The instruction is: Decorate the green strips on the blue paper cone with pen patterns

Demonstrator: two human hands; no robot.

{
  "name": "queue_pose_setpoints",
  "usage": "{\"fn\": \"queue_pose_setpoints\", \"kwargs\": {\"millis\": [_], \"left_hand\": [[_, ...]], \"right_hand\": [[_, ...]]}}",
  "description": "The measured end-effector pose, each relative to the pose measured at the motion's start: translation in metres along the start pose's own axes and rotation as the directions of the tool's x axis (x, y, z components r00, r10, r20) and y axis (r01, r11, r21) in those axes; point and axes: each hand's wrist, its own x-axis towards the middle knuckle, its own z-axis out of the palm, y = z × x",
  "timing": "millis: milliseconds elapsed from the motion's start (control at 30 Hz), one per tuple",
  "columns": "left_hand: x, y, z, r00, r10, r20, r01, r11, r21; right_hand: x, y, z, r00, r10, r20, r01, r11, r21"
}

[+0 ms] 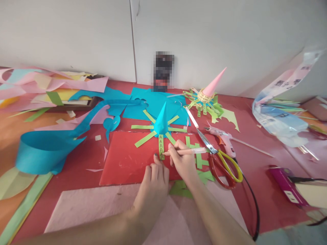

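Observation:
A blue paper cone [161,120] stands on a red board [122,158], with several green strips spread out around its base. One green strip [161,143], marked with a column of letters A, points toward me. My right hand [182,161] is closed on a light-coloured pen [194,151], its tip touching the lower end of that strip. Beside it, my left hand [154,177] rests on the red board with the fingers bent and close together, a fingertip at the strip's lower left edge. Nothing shows held in my left hand.
Scissors [222,166] and a pink glue gun [224,139] lie at the right. Behind stands a pink cone [214,83] with green strips. A blue paper ring [41,149] and paper scraps [51,85] are at the left. A purple power strip [286,187] sits far right.

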Motion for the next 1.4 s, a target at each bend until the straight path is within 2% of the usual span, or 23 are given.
{"fn": "queue_pose_setpoints", "kwargs": {"millis": [300, 600, 833, 1000, 1400], "left_hand": [[-0.0014, 0.0003, -0.0007, 1.000, -0.002, 0.010, 0.002, 1.000, -0.001], [-0.0002, 0.0003, -0.0003, 1.000, -0.010, -0.014, 0.009, 0.999, -0.034], [0.0002, -0.0008, -0.0022, 1.000, 0.002, 0.005, -0.002, 0.999, -0.032], [-0.0005, -0.0004, -0.0013, 1.000, -0.005, -0.008, 0.005, 1.000, -0.023], [-0.0010, -0.0005, -0.0014, 1.000, -0.006, 0.016, 0.006, 1.000, -0.024]], "right_hand": [[-0.0002, 0.0002, -0.0003, 1.000, 0.010, 0.000, -0.010, 1.000, 0.003], [-0.0007, 0.0008, -0.0008, 0.999, -0.007, 0.051, 0.006, 1.000, 0.019], [-0.0003, 0.0006, -0.0001, 0.999, -0.002, 0.036, 0.002, 1.000, 0.009], [0.0004, 0.0025, 0.0001, 0.999, 0.016, -0.045, -0.015, 1.000, 0.009], [-0.0010, 0.0013, -0.0004, 1.000, 0.013, -0.013, -0.013, 1.000, 0.004]]}}
